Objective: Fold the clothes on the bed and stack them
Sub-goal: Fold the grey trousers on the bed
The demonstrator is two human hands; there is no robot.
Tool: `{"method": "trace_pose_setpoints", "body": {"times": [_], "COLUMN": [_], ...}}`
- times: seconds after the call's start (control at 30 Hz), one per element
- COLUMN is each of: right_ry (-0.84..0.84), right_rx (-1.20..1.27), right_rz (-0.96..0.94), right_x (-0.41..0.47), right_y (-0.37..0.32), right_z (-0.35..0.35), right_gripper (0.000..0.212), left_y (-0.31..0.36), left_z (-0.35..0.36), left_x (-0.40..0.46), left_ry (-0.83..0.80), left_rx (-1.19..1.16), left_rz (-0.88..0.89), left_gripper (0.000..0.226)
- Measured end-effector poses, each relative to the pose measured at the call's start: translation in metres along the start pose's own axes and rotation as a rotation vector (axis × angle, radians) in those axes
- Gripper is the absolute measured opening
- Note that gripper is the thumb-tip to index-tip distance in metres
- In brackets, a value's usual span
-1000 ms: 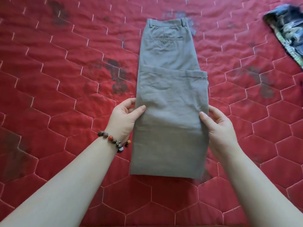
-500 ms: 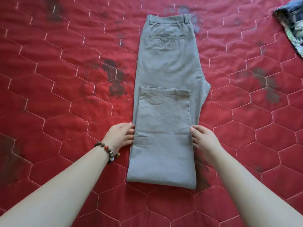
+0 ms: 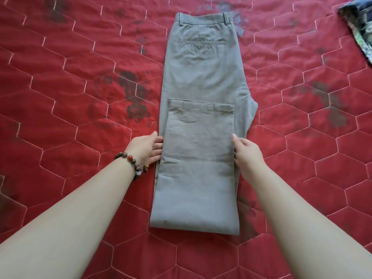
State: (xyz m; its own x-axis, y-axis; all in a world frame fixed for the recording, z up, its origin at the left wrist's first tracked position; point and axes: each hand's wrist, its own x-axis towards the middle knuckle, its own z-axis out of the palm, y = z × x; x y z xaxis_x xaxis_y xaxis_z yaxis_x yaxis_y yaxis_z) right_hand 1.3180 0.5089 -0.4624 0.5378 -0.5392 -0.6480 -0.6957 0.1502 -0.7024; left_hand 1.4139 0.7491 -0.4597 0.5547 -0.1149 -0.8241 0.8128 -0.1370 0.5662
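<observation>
On the red quilt (image 3: pixel 60 97): grey trousers (image 3: pixel 201 77), legs folded up | my left hand (image 3: pixel 146 148) and right hand (image 3: pixel 246 154) touch its side edges, fingers slipped under, grip unclear | patterned cloth (image 3: pixel 360 27) far right, well apart | hands lower than a second ago.

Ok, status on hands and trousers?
Left hand open at grey cotton trousers edge. Right hand likewise. Hems folded up once. Patterned cloth far right, clear.

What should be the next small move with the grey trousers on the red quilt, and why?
Probably lift the near folded end of the grey cotton trousers toward the waistband: the left hand and right hand flank the folded part, and the upper half lies uncovered.
</observation>
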Motion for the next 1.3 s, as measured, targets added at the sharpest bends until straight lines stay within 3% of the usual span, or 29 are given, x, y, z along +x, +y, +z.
{"method": "trace_pose_setpoints", "body": {"times": [0.17,0.23,0.33,0.43,0.5,0.6,0.8,0.93,1.0,1.07,1.13,1.23,1.3], "right_ry": [-0.276,-0.363,-0.472,-0.520,-0.467,-0.236,0.054,0.048,0.007,-0.036,-0.055,0.156,0.363], "right_rx": [-0.007,-0.009,-0.006,0.016,-0.117,-0.351,-0.498,-0.490,-0.472,-0.456,-0.469,-0.611,-0.779], "right_rz": [0.352,0.439,0.496,0.364,0.206,0.043,0.003,0.008,0.040,0.056,0.060,-0.031,-0.340], "right_x": [-0.037,-0.058,-0.089,-0.110,-0.118,-0.122,-0.132,-0.133,-0.131,-0.131,-0.133,-0.142,-0.149], "right_y": [0.028,0.047,0.072,0.091,0.099,0.108,0.116,0.115,0.110,0.106,0.104,0.101,0.102], "right_z": [-0.034,-0.047,-0.062,-0.067,-0.063,-0.050,-0.028,-0.028,-0.030,-0.032,-0.032,-0.023,-0.006], "right_gripper": [0.061,0.066,0.058,0.035,0.014,0.012,0.012,0.013,0.015,0.014,0.013,0.021,0.035], "left_y": [-0.034,-0.060,-0.091,-0.106,-0.108,-0.113,-0.122,-0.120,-0.117,-0.116,-0.119,-0.126,-0.131], "left_z": [-0.037,-0.046,-0.054,-0.057,-0.053,-0.045,-0.041,-0.040,-0.042,-0.044,-0.041,-0.030,-0.018], "left_x": [-0.037,-0.052,-0.068,-0.075,-0.078,-0.080,-0.082,-0.083,-0.084,-0.087,-0.093,-0.105,-0.116], "left_ry": [-0.200,-0.271,-0.298,-0.276,-0.256,-0.213,-0.076,-0.067,-0.098,-0.107,-0.067,0.235,0.428], "left_rx": [0.015,0.017,-0.006,-0.038,0.021,0.217,0.392,0.324,0.399,0.458,0.515,0.703,0.894], "left_rz": [-0.315,-0.406,-0.440,-0.397,-0.330,-0.181,-0.062,-0.101,-0.086,-0.064,-0.002,0.263,0.644], "left_gripper": [0.069,0.079,0.081,0.072,0.056,0.019,0.022,0.019,0.019,0.033,0.027,0.013,0.020]}}
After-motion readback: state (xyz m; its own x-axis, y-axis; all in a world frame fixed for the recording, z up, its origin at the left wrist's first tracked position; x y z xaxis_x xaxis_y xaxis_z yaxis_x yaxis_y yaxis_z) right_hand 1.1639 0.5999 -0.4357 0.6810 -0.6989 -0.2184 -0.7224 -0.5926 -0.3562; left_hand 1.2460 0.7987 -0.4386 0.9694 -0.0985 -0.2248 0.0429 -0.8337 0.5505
